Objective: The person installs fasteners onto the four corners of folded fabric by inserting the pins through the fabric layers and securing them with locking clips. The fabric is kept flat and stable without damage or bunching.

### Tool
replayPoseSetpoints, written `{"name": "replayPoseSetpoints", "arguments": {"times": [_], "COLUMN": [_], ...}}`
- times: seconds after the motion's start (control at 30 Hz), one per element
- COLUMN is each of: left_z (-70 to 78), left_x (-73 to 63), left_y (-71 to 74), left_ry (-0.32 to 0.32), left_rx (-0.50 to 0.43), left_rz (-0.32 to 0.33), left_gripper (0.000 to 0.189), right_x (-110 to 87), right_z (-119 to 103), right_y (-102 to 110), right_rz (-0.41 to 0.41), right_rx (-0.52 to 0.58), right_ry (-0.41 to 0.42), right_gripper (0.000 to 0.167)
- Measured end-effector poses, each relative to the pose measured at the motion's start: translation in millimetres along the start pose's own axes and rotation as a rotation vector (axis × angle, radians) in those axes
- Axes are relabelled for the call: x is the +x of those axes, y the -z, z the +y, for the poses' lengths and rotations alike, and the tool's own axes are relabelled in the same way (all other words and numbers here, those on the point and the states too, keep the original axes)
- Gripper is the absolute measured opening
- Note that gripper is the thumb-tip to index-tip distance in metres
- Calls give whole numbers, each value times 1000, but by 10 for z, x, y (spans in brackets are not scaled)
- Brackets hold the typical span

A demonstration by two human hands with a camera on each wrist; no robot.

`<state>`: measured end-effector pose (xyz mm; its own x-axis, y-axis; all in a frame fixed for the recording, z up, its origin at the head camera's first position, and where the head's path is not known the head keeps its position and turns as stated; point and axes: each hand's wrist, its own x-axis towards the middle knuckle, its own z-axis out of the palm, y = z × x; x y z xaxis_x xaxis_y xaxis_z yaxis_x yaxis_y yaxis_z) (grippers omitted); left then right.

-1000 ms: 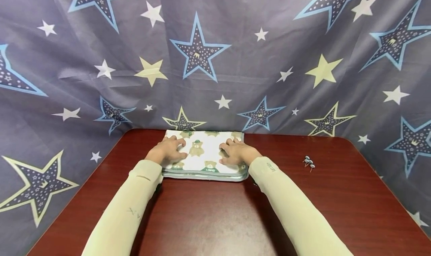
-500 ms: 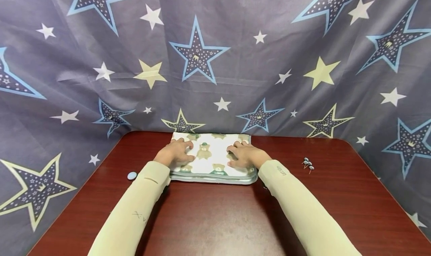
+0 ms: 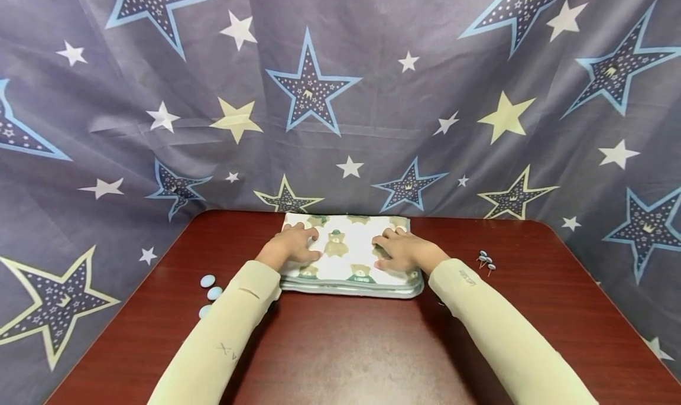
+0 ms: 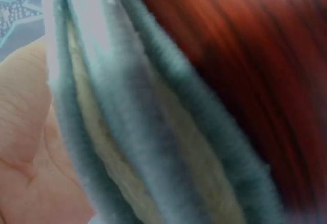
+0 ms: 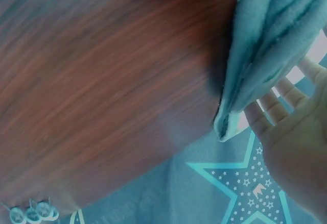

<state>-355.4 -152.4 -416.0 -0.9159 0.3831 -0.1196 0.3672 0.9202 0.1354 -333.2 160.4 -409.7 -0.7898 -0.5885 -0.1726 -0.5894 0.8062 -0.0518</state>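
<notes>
A folded white cloth [image 3: 348,251] with a bear print and grey-green edging lies near the table's back edge. My left hand [image 3: 295,244] rests on its left part, fingers spread and slightly bent. On its right part rests my right hand [image 3: 407,250], its fingers loosely bent. In the left wrist view the edging of the cloth [image 4: 143,132] shows several stacked layers, with part of the left hand [image 4: 28,132] beside them. The right wrist view has the right hand [image 5: 301,132] with its fingers against the cloth [image 5: 271,45].
Light blue oval discs [image 3: 215,293] lie on the table left of my left sleeve, which partly covers one. Several small round-headed pins [image 3: 486,259] lie at the right. Behind the dark red table [image 3: 340,346] hangs a grey star-printed curtain [image 3: 372,115].
Both hands and the folded cloth have slid to the right along the table. The light blue discs have come into view beside the left sleeve.
</notes>
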Motion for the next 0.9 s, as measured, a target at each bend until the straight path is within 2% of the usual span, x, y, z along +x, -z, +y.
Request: {"name": "replayPoseSetpoints", "arguments": {"times": [0.3,0.9], "left_z": [154,407], "left_x": [-1,-60], "left_y": [-19,-67], "left_ry": [-8,-43], "left_rx": [11,58], "left_rz": [-17,-8], "left_gripper": [50,52], "right_x": [-190,-416], "right_z": [94,228], "right_y": [-43,-133], "right_rz": [56,81], "right_rx": [-17,-30], "right_ry": [62,68], "right_gripper": [59,59]}}
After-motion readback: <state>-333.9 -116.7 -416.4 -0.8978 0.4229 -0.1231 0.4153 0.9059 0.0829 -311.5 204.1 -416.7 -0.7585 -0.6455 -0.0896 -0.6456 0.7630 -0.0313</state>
